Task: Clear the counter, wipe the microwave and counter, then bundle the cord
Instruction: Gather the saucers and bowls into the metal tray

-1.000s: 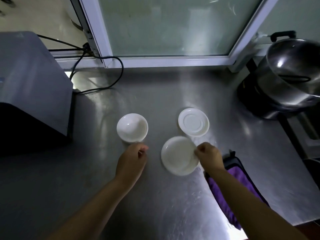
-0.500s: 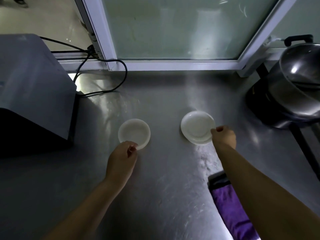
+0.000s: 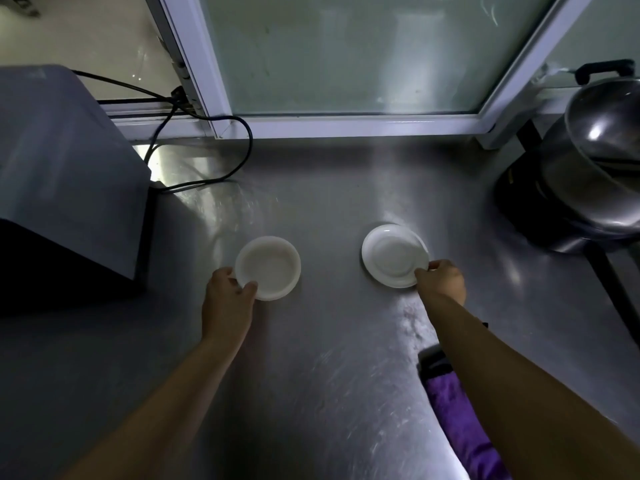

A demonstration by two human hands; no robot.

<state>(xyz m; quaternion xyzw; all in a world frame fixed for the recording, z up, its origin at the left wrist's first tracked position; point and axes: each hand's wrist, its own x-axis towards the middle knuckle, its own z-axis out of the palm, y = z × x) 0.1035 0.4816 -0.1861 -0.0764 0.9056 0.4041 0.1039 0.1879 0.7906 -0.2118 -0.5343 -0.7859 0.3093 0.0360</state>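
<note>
Early in the task, clearing stage only. Left hand (image 3: 227, 299) pinches the near rim of the bowl (image 3: 268, 267), fingers curled onto the edge; the bowl sits on the surface (image 3: 329, 358), just right of the microwave (image 3: 69, 174). Right hand (image 3: 441, 280) pinches the near-right rim of the plates (image 3: 393, 254), which look like two stacked saucers; can't tell for sure. Both dishes rest on the surface, well apart from each other.

Judgement: dishes are gripped but not yet lifted away, so clearing isn't finished. Nothing shows wiping started: the purple cloth (image 3: 457, 424) lies at the near right edge, partly under the right forearm, untouched. Cord (image 3: 221, 174) runs loose in a loop from behind the microwave toward the window frame, unbundled. Steel pot (image 3: 595, 161) stands at far right; may also need moving. Left to do: remove the dishes, wipe the microwave and the surface, bundle the cord.
</note>
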